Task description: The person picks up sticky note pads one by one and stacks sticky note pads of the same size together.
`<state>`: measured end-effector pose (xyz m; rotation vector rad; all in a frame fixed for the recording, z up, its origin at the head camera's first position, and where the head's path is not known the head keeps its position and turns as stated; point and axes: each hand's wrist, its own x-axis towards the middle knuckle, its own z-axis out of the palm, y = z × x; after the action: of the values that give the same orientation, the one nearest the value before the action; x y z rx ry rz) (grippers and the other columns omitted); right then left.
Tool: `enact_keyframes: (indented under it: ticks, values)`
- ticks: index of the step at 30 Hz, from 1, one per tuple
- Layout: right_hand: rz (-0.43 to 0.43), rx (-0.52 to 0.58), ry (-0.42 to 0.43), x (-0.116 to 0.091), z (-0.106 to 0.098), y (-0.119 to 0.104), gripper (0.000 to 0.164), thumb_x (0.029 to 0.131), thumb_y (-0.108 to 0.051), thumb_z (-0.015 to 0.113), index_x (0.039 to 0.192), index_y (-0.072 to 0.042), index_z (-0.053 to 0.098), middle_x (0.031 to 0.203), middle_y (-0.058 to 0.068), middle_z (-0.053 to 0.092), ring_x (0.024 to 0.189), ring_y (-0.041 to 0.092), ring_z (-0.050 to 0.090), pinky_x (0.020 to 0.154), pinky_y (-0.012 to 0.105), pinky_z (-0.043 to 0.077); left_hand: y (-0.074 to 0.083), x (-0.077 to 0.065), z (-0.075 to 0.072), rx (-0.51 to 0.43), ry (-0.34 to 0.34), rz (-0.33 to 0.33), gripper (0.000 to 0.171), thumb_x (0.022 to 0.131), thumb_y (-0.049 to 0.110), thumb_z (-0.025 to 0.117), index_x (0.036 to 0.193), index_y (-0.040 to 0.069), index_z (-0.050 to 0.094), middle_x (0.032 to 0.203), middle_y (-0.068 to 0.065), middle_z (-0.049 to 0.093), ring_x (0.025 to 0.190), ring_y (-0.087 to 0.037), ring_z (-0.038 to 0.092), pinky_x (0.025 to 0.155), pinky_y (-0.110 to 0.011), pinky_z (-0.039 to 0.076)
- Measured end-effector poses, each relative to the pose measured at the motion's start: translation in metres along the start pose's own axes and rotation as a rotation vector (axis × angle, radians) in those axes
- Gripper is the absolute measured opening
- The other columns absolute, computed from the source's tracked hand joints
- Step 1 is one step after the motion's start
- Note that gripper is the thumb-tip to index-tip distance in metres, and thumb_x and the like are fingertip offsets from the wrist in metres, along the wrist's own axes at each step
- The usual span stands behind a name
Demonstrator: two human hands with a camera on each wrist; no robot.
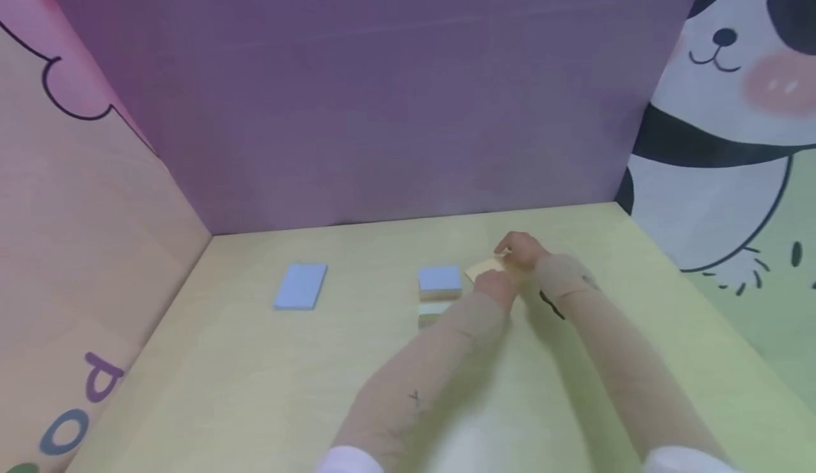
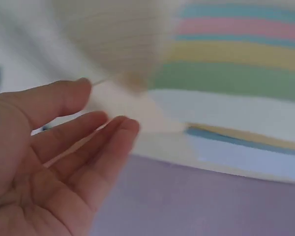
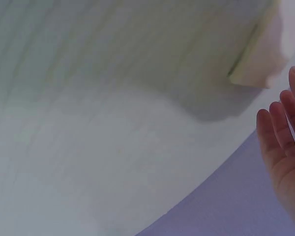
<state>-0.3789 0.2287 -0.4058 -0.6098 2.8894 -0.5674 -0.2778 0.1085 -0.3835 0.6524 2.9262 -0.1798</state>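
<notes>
A pale yellow pad (image 1: 482, 269) is tilted at the right of the stacks. My left hand (image 1: 497, 287) is at its near side; in the left wrist view the thumb (image 2: 78, 88) and fingertips hold the pad's pale sheet (image 2: 152, 115) by its edge. Just beyond, my right hand (image 1: 521, 248) is bent over the far corner. From the right wrist, the right hand's slightly curved fingers (image 3: 273, 140) are beside the pad (image 3: 263, 61), which casts a shadow on the table.
Left of the hands are a blue-topped stack of pads (image 1: 439, 280) and a mint-topped one (image 1: 435, 309), partly behind the left forearm. Farther left lies a flat blue pad (image 1: 301, 287). A purple panel (image 1: 408, 105) rises behind the table (image 1: 223, 374), with printed panels at both sides.
</notes>
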Motion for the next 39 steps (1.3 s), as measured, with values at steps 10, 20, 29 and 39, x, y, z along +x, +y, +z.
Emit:
enact_keyframes:
  ticks: [10,20,29,39]
  values:
    - [-0.019,-0.045,-0.012,-0.006,0.005,-0.003,0.022,0.085,0.002,0.052,0.104,0.005,0.064,0.108,0.023,0.063,0.104,0.040,0.056,0.094,0.047,0.043,0.009,0.084,0.073,0.050,0.017,-0.048,0.020,0.090,0.020,0.051,0.106,0.022,0.062,0.085,0.004,0.065,0.075,-0.011,0.060,0.059,-0.025,0.051]
    - [-0.010,-0.028,-0.025,-0.015,0.008,0.005,0.023,0.085,0.000,0.053,0.105,0.005,0.064,0.107,0.024,0.063,0.103,0.040,0.056,0.095,0.048,0.043,0.004,0.169,0.168,0.114,0.166,0.052,0.018,0.083,0.022,0.057,0.097,0.030,0.066,0.082,0.004,0.064,0.065,-0.016,0.055,0.045,-0.032,0.046]
    - [0.027,0.036,-0.027,-0.032,0.006,0.004,0.024,0.084,-0.002,0.056,0.106,0.006,0.062,0.107,0.024,0.062,0.101,0.039,0.058,0.091,0.047,0.046,-0.008,0.124,0.132,0.196,0.182,0.126,0.016,0.083,0.019,0.059,0.091,0.029,0.068,0.082,0.007,0.066,0.070,-0.012,0.059,0.057,-0.026,0.052]
    - [0.021,0.033,-0.024,-0.041,0.011,0.012,0.026,0.081,-0.003,0.061,0.105,0.007,0.062,0.105,0.024,0.062,0.100,0.039,0.057,0.091,0.049,0.045,-0.010,0.050,0.064,0.260,0.097,0.192,0.017,0.086,0.017,0.059,0.098,0.025,0.067,0.090,0.006,0.066,0.075,-0.009,0.061,0.059,-0.022,0.052]
